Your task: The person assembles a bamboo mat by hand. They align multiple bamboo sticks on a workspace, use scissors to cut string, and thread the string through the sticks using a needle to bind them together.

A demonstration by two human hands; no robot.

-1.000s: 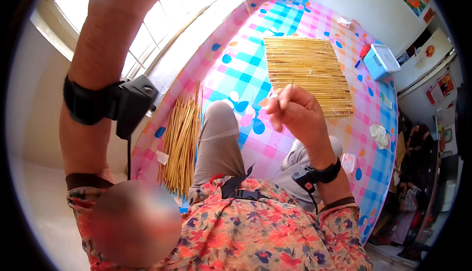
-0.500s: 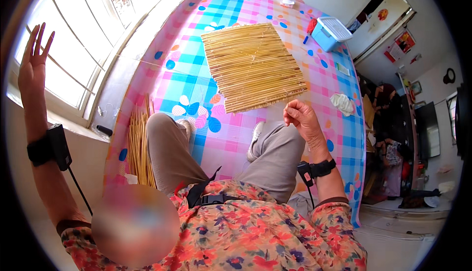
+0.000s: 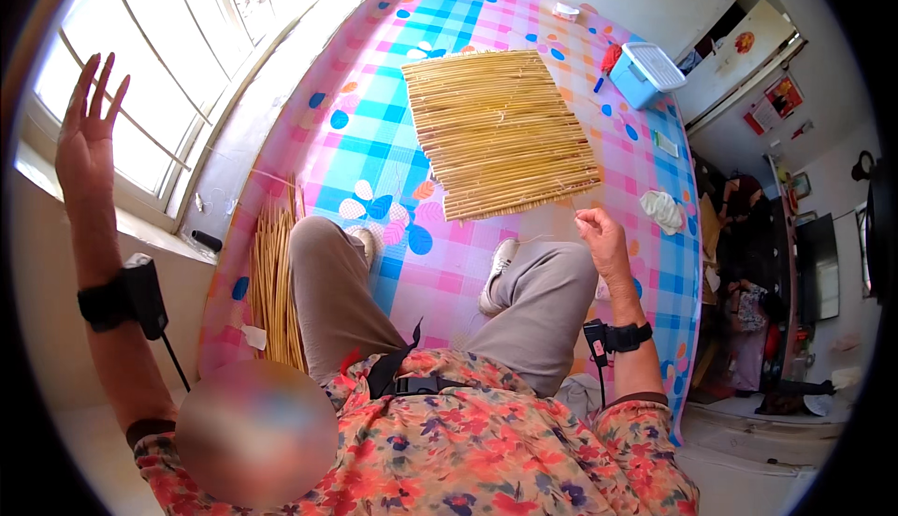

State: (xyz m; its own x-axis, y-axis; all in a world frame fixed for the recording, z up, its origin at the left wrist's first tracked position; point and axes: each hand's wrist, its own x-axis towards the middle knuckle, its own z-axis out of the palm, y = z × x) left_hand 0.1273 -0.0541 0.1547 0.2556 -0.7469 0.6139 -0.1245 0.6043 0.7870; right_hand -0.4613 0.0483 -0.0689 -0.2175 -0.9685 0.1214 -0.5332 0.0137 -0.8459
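Since half a second ago, little has shifted: left hand [image 3: 86, 132] stays raised by the window, right hand [image 3: 601, 240] has dropped slightly toward the knee.

Left hand is held up at the far left with fingers spread and released, holding nothing. Right hand hovers over the right knee, fingertips pinched together; a thin thread seems to run from them toward the reed mat [image 3: 500, 132], though it is too fine to be sure. That mat lies flat on the checked floor cloth [image 3: 393, 156], far of the feet. Loose reeds [image 3: 274, 282] lie bundled at the near left, beside the left leg.
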